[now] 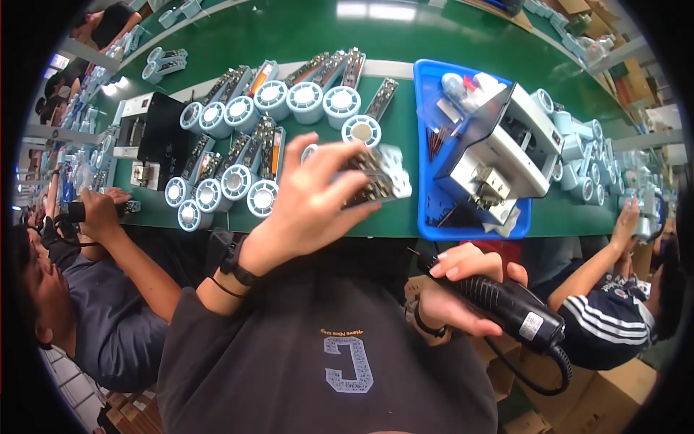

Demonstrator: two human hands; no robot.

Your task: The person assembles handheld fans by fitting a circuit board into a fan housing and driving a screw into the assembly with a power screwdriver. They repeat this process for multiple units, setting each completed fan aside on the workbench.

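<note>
My left hand (318,192) is raised over the front of the bench, its fingers closed around a light-blue housing (394,172). A dark circuit board shows along that housing, which motion blurs. In my right hand (463,278) lies a black electric screwdriver (506,307). Its thin bit points up and left, near the bench's front edge, and a cable curls from its back end. Left of and beyond my left hand stand several similar light-blue housings (271,100) in rows, round ends toward me and circuit boards in their handles. One housing (361,132) stands just beyond my fingers.
A blue tray (423,217) at right holds a white-and-black machine (506,155), bags and small parts. Another such machine (155,137) stands at left on the green bench (318,29). More light-blue housings (585,155) are piled right. Co-workers (101,318) sit on both sides.
</note>
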